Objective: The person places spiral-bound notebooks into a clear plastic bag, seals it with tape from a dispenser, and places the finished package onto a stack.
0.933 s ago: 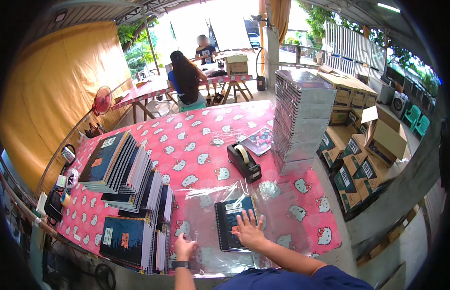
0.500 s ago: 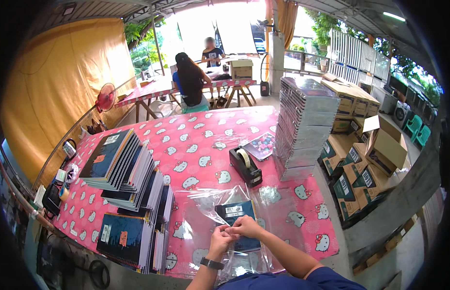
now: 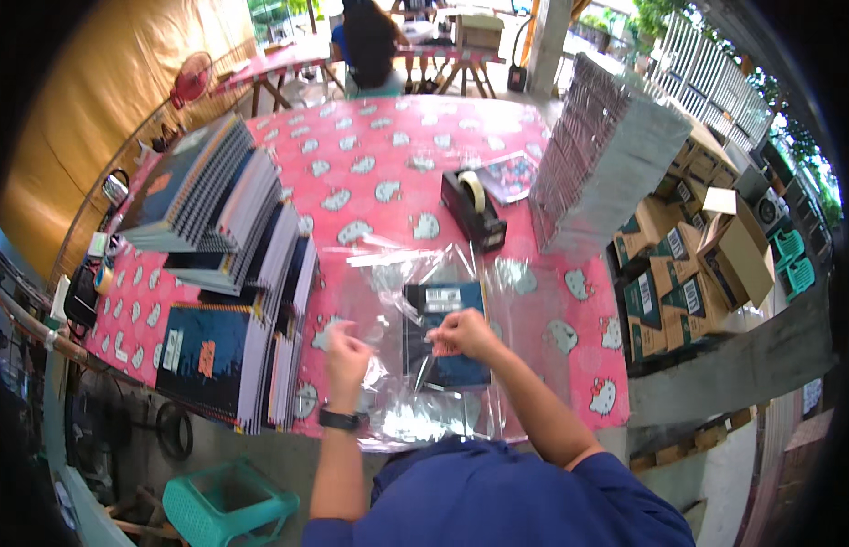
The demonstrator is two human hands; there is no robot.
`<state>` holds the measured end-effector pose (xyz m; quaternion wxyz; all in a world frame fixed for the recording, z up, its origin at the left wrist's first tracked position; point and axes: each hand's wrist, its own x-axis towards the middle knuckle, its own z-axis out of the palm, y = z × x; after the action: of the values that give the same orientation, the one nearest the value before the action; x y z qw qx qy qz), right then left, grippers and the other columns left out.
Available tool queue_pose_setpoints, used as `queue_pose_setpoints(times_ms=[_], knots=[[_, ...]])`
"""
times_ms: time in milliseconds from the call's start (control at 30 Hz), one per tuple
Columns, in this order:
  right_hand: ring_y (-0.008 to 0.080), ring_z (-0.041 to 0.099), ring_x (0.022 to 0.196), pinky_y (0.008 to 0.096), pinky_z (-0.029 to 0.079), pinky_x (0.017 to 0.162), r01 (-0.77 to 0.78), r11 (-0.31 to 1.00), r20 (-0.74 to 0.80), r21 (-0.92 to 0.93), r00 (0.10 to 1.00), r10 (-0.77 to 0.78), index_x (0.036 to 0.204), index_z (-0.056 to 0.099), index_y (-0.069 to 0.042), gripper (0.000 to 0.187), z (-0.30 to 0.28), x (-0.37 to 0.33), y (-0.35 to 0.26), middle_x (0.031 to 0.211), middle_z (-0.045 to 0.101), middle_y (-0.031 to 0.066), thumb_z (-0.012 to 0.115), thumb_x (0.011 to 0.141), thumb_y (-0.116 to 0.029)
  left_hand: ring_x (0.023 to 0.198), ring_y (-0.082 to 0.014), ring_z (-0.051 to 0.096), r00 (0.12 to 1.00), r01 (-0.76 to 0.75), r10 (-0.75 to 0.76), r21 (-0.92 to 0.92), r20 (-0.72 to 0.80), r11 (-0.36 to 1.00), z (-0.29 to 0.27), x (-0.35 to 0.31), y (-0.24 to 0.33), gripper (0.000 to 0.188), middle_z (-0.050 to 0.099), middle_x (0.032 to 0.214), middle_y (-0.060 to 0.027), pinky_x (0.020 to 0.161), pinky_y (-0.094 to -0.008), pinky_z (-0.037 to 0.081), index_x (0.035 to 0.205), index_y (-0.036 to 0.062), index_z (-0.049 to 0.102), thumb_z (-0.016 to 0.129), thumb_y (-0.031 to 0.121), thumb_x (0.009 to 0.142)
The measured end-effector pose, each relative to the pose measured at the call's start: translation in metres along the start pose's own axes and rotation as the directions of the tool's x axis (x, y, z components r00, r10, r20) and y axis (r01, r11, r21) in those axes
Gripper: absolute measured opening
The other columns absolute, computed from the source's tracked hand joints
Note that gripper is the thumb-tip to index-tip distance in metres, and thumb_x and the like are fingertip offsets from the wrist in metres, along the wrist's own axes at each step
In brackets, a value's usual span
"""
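A dark blue spiral notebook lies on a sheet of clear plastic film spread over the table in front of me. Over its lower half, my right hand is closed in a pinch; a thin, shiny strip of clear film seems to hang from its fingertips. My left hand, with a dark band on the wrist, is raised left of the notebook over the film. Its fingers are apart and slightly blurred, and nothing shows in them.
Stacked spiral notebooks stand at the left. A black tape dispenser sits beyond the film, beside a tall pile of plastic-wrapped books. Cardboard boxes stand right of the table, and a green stool at lower left. Another person sits farther back.
My hands, close together over the notebook before, are now apart; the left has moved left and opened. The view has tipped down, showing more of my body and the stool.
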<state>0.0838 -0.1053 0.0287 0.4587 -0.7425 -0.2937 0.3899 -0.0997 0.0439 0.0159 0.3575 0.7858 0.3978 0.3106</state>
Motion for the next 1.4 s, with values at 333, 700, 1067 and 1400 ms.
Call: queue_pose_setpoints(times_ms=[333, 700, 1067, 1400], knots=[[0.009, 0.053, 0.059, 0.0255, 0.043, 0.056, -0.022, 0.981, -0.001, -0.192, 1.0, 0.023, 0.073, 0.065, 0.003, 0.017, -0.012, 0.001, -0.007, 0.062, 0.06, 0.0043, 0.061, 0.074, -0.013, 0.125, -0.0331, 0.034, 0.804, -0.51, 0.417, 0.13, 0.424, 0.85, 0.094, 0.06, 0.005, 0.053, 0.038, 0.135, -0.0158, 0.098, -0.0461, 0.034, 0.132, 0.0119, 0.039, 0.053, 0.033, 0.086], [0.0142, 0.059, 0.067, 0.0277, 0.047, 0.064, 0.081, 0.996, 0.081, 0.04, 0.993, -0.084, 0.079, 0.067, 0.004, 0.02, -0.025, 0.009, 0.021, 0.074, 0.064, 0.0094, 0.062, 0.073, -0.014, 0.137, -0.0342, 0.014, 0.73, -0.551, 0.437, 0.074, 0.526, 0.831, 0.055, -0.057, 0.013, 0.065, 0.018, 0.146, -0.0207, 0.107, -0.0533, 0.012, 0.141, 0.0032, 0.023, 0.045, 0.038, 0.09], [0.0265, 0.046, 0.118, 0.042, 0.038, 0.096, 0.524, 0.779, 0.529, -0.345, 0.794, -0.3, 0.113, 0.061, -0.007, 0.043, -0.041, 0.0, 0.005, 0.121, 0.055, 0.0124, 0.068, 0.072, -0.019, 0.137, -0.0298, 0.016, 0.59, -0.642, 0.45, 0.051, 0.671, 0.765, 0.047, 0.022, -0.003, 0.056, 0.021, 0.147, -0.0115, 0.109, -0.0481, 0.012, 0.139, 0.0055, 0.028, 0.047, 0.021, 0.088], [0.0374, -0.005, 0.137, 0.0738, 0.014, 0.093, 0.191, 0.469, 0.132, -0.863, 0.979, -0.156, 0.142, 0.025, -0.018, 0.119, -0.03, 0.009, 0.006, 0.151, 0.009, 0.0061, 0.07, 0.045, -0.071, 0.137, -0.0391, -0.001, 0.532, -0.582, 0.549, -0.192, 0.644, 0.79, 0.076, 0.027, 0.001, 0.068, 0.011, 0.15, -0.0108, 0.11, -0.0478, 0.006, 0.142, 0.0059, 0.02, 0.052, 0.03, 0.087]])
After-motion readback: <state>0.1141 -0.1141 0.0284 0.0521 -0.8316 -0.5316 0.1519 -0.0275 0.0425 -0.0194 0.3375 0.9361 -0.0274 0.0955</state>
